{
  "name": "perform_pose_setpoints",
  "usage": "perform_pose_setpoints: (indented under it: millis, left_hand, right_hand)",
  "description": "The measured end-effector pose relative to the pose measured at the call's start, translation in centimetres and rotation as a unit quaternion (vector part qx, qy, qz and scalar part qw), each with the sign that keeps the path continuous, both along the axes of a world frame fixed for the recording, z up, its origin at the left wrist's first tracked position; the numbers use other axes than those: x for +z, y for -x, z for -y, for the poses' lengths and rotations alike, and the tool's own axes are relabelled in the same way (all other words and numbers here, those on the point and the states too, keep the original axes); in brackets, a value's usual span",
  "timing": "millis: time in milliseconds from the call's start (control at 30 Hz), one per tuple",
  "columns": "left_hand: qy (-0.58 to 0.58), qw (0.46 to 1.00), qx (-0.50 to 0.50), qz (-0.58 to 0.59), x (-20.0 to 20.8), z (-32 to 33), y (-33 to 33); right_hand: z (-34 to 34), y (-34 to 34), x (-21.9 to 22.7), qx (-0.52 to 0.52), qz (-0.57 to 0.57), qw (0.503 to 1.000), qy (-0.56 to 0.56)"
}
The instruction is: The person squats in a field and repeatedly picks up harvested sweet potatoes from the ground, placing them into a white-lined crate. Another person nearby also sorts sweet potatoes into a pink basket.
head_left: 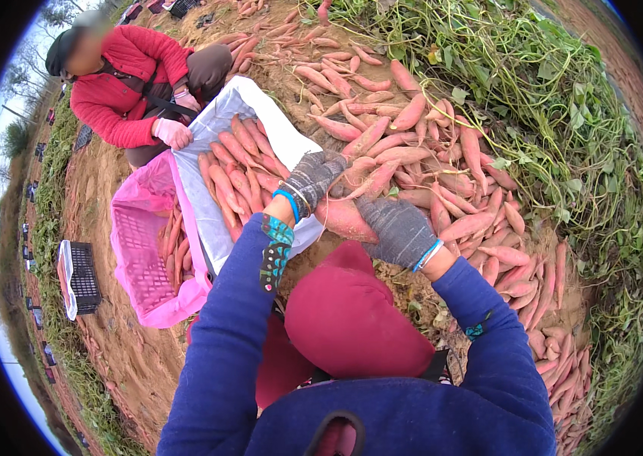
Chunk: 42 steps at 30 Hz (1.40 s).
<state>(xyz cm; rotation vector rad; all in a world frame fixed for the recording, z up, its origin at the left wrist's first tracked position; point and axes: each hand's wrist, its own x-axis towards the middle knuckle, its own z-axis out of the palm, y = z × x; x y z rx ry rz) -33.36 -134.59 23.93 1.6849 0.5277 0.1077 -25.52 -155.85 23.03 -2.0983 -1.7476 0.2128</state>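
1. Large sweet potato [342, 220]: thick, reddish-pink, whole; slants down rightward between left hand [312, 181] and right hand [400, 230], lower end against the right.
2. Heaped sweet potatoes [467, 226]: long, tapered, loose on soil, pointing every way.

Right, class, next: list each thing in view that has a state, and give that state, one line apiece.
Left hand: gloved, against the large sweet potato; grip unclear
Right hand: gloved, gripping one end of it
Large sweet potato: held
White-lined crate: open, sweet potatoes inside
Pink-lined crate: open, sweet potatoes inside
Black crate: standing on soil, contents unclear
Sweet potato heap: loose, uncrated
Vines: tangled, leafy
Co-worker's hand: gloved
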Motion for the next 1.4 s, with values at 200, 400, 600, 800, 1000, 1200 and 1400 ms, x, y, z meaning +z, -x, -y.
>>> perform_pose_setpoints:
  millis: [200, 400, 600, 800, 1000, 1200, 1400]
  left_hand:
    - [0.103, 0.989, 0.105, 0.024, -1.8, 0.7, 0.6]
    - [0.348, 0.821, 0.266, 0.366, -1.5, -0.4, 3.4]
    - [-0.191, 0.937, 0.253, 0.145, 1.6, 0.9, 12.3]
    - [-0.324, 0.896, -0.101, -0.287, -1.2, 3.9, 22.9]
    - [-0.389, 0.858, -0.134, -0.309, -4.2, 2.7, 23.5]
    - [-0.405, 0.858, -0.175, -0.265, -3.6, 1.2, 21.1]
    - [-0.323, 0.912, -0.081, -0.24, -4.8, -0.8, 22.0]
  right_hand:
    - [0.0, 0.4, -2.8, 0.037, -0.024, 0.998, -0.053]
    - [-3.3, 3.1, -6.6, -0.083, -0.334, 0.932, -0.112]
    - [-2.9, 1.3, -8.6, 0.02, -0.14, 0.99, 0.018]
    - [-1.2, 1.6, -10.5, 0.167, 0.13, 0.961, 0.18]
    - [-5.8, 3.3, -11.7, 0.126, 0.08, 0.989, 0.02]
    - [-3.4, 3.2, -13.4, -0.021, -0.218, 0.964, 0.151]
    - [1.5, 0.3, -15.7, -0.122, -0.346, 0.922, 0.127]
